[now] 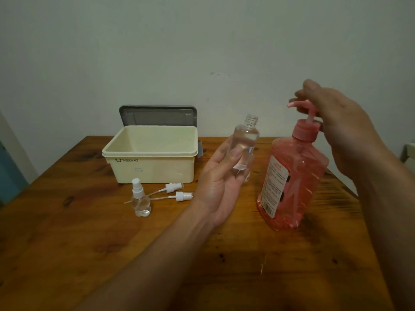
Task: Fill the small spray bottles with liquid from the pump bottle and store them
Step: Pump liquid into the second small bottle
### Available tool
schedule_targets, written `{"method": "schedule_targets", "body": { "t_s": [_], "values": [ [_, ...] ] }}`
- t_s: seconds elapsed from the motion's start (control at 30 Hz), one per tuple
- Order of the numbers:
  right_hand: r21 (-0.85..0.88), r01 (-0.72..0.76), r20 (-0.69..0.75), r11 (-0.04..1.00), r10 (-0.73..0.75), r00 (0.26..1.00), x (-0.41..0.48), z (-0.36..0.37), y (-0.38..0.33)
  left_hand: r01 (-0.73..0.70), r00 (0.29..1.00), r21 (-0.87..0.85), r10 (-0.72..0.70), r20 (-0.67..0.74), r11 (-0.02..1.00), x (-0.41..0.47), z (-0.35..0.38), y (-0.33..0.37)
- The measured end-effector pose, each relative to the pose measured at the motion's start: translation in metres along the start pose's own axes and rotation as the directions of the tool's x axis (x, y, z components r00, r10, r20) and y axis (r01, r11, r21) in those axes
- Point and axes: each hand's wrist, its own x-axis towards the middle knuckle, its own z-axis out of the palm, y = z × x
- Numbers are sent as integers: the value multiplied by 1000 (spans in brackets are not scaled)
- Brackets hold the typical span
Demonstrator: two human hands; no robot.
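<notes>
**Filling station: one bottle in hand, pump bottle under the other hand**

Holding item: left hand, palm up and raised above the table, thumb and fingers wrapped round a small clear bottle.
- Small clear bottle: uncapped, threaded neck bare, leaning slightly right, clear liquid visible inside; held just left of the pump bottle, not touching it.
- Pump bottle: pink, translucent, white label, standing on the table at right; spout of the pump head points left, above and to the right of the small bottle's mouth.
- Right hand: lies over the pump head, thumb by the pink collar; fingers blurred, so whether they curl round the head or only rest on it cannot be told.
- Storage box: cream, open, at the back of the table; grey lid upright behind it, by the wall.
- Capped spray bottle: clear, white sprayer fitted, standing in front of the box.
- Loose spray heads, two: white, with dip tubes, lying on the table just right of the capped bottle.
</notes>
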Motion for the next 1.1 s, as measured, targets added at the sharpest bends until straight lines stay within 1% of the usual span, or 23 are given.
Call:
{"method": "schedule_targets", "body": {
  "t_s": [0.13, 0.23, 0.3, 0.43, 0.5, 0.57, 0.63, 0.7, 0.77, 0.87, 0.97, 1.03, 1.1],
  "values": [
    [-17, 114, -43, 993, -115, 992, -5, 6, -9, -8, 1000, 3, 8, -10, 1000, -6, -5, 6],
    [-65, 180, -101, 982, -186, 977, -5, 10, -13, -15, 1000, 8, 15, -22, 1000, -11, -8, 11],
    [-117, 238, -140, 964, -253, 957, -5, 12, -17, -25, 999, 1, 25, -21, 1000, -14, -10, 15],
    [-186, 362, -162, 914, -392, 906, -11, 20, -28, -30, 1000, -17, 30, -9, 999, -19, -14, 20],
    [-163, 408, -160, 899, -432, 888, -16, 27, -33, -31, 1000, -30, 31, -4, 999, -20, -16, 21],
    [-102, 430, -146, 897, -441, 885, -23, 37, -36, -32, 999, -42, 32, -5, 999, -21, -20, 23],
    [-44, 418, -105, 908, -420, 901, -29, 48, -34, -37, 999, -48, 36, -7, 998, -23, -22, 24],
    [-8, 374, -49, 927, -374, 926, -36, 60, -27, -46, 999, -47, 45, -9, 998, -24, -25, 26],
    [22, 316, 3, 948, -316, 949, -42, 70, -18, -61, 998, -37, 61, 3, 997, -25, -27, 28],
    [63, 191, 83, 980, -196, 977, -49, 84, -7, -83, 996, -9, 83, 13, 997, -25, -31, 30],
    [64, 88, 175, 994, -98, 980, -54, 95, 3, -98, 995, 33, 97, 33, 995, -24, -37, 30],
    [77, 57, 237, 995, -74, 969, -57, 100, 7, -98, 995, 48, 96, 40, 994, -24, -40, 30],
    [124, 44, 275, 991, -76, 959, -59, 103, 10, -99, 995, 61, 97, 36, 993, -25, -42, 30]
  ]
}}
